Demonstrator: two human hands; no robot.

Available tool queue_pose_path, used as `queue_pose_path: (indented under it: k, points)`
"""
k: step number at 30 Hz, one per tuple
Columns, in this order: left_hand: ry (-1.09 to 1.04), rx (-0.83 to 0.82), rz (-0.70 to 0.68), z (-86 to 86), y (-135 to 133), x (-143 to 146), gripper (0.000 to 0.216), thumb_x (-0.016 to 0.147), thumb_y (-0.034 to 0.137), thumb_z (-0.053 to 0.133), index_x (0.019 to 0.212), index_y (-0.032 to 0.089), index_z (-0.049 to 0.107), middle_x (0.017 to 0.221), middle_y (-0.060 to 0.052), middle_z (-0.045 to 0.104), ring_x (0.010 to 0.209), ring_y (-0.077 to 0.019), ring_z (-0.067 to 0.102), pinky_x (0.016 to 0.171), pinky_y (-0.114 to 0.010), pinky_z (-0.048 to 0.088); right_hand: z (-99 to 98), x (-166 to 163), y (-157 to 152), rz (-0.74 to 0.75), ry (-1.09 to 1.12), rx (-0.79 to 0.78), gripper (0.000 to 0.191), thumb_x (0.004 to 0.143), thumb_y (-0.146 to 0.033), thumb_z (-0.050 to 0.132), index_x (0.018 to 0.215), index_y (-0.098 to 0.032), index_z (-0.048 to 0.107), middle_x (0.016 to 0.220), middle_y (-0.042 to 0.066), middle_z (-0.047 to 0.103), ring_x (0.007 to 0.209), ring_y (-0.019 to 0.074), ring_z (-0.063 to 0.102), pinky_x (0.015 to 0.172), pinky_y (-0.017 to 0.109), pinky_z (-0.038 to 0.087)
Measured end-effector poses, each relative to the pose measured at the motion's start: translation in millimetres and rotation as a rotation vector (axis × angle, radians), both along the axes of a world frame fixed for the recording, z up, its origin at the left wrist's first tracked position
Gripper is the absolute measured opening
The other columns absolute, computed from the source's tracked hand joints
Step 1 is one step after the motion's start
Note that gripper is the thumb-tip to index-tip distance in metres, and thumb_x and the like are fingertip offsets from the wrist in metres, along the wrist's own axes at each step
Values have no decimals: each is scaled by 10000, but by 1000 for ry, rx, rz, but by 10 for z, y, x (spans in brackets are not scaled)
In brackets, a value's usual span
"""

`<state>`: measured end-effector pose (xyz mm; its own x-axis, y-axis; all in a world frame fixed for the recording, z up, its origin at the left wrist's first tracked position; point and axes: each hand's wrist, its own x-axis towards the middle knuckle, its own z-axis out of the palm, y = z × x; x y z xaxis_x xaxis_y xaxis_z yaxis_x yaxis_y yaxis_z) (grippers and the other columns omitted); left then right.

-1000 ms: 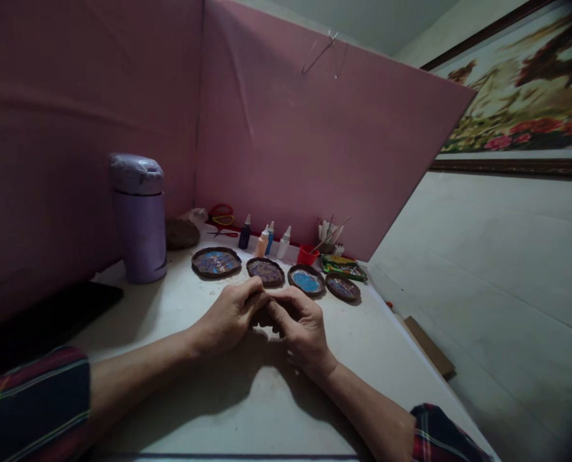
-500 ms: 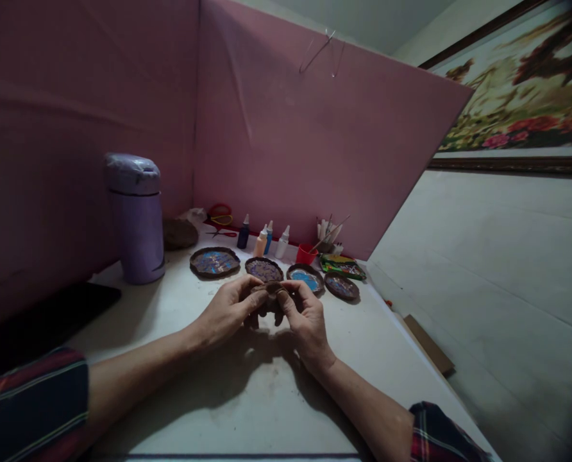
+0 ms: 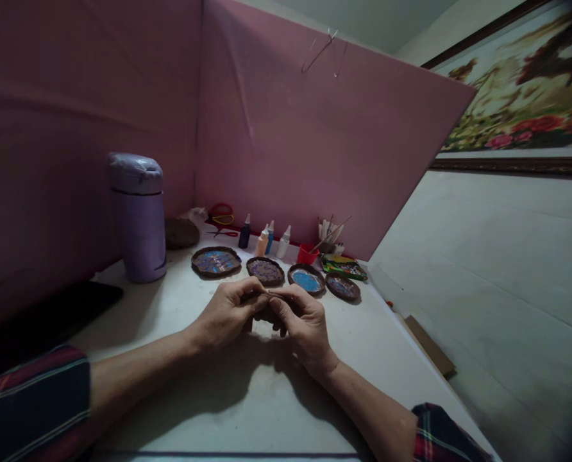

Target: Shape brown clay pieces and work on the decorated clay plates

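Both my hands meet over the middle of the white table (image 3: pixel 209 398). My left hand (image 3: pixel 228 314) and my right hand (image 3: pixel 300 321) have their fingers curled and thumbs touching, pinched together on a small brown clay piece (image 3: pixel 261 313) that is mostly hidden between them. Just beyond the hands lies a row of several painted brown clay dishes: a large one (image 3: pixel 216 262), a purple one (image 3: pixel 265 271), one with a blue centre (image 3: pixel 306 280) and a smaller one (image 3: pixel 342 287).
A lilac flask (image 3: pixel 139 218) stands at the left. Along the pink partition (image 3: pixel 290 141) are a brown clay lump (image 3: pixel 181 233), red scissors (image 3: pixel 222 215), small paint bottles (image 3: pixel 264 240), a red cup (image 3: pixel 307 255) and a pot of tools (image 3: pixel 328 234). A dark tablet (image 3: pixel 50 314) lies at the left edge.
Half a second ago the hands were raised a little, showing the brown piece between the fingertips; now they have lowered and closed over it, thumbs together.
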<state>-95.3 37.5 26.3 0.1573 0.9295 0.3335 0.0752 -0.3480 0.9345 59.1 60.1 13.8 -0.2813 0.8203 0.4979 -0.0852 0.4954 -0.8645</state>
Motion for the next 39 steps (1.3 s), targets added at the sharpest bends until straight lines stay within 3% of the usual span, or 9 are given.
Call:
queue_pose_path:
  k: [4, 9, 13, 18, 24, 39]
  points:
    - [-41, -52, 3, 20, 8, 12, 233, 811, 371, 586, 805, 137, 585, 642, 7, 610, 495, -88, 514, 433, -198, 405, -7, -6, 20, -28, -7, -55, 187, 812, -343, 641, 874, -169, 666, 703, 3, 608, 495, 78, 528, 397, 177, 437]
    - [-101, -114, 44, 4, 65, 18, 343, 760, 340, 640, 1030, 149, 550, 748, -5, 650, 506, -98, 538, 481, -230, 435, -32, -14, 72, -28, 33, -131, 246, 828, -402, 609, 895, -165, 598, 659, -22, 592, 436, 75, 524, 375, 180, 447]
    - [-44, -59, -34, 8, 73, 34, 179, 709, 202, 658, 872, 132, 635, 758, -16, 646, 661, -130, 575, 608, -246, 463, -23, -6, 63, -23, -4, -63, 228, 864, -399, 560, 908, -176, 579, 747, -5, 600, 516, 83, 568, 463, 189, 498]
    - [-79, -85, -42, 53, 63, 41, 163, 735, 209, 626, 869, 117, 636, 755, -27, 647, 675, -145, 586, 622, -262, 470, -42, 20, 72, -40, -90, 10, 251, 889, -369, 524, 1052, -199, 609, 918, 39, 624, 605, 100, 608, 529, 207, 515]
    - [-58, -71, -16, 67, 47, 19, 140, 745, 266, 624, 769, 130, 598, 646, 18, 574, 546, -100, 509, 501, -217, 404, -52, 4, 76, 13, -106, -18, 181, 848, -324, 582, 924, -169, 637, 769, 19, 619, 562, 99, 580, 491, 204, 501]
    - [-156, -126, 45, 45, -1, 31, 267, 667, 258, 655, 561, 180, 423, 507, 80, 406, 429, -57, 380, 369, -172, 334, -19, -20, -58, -17, -94, -31, 172, 844, -319, 588, 904, -171, 653, 573, -35, 552, 394, 59, 453, 382, 173, 397]
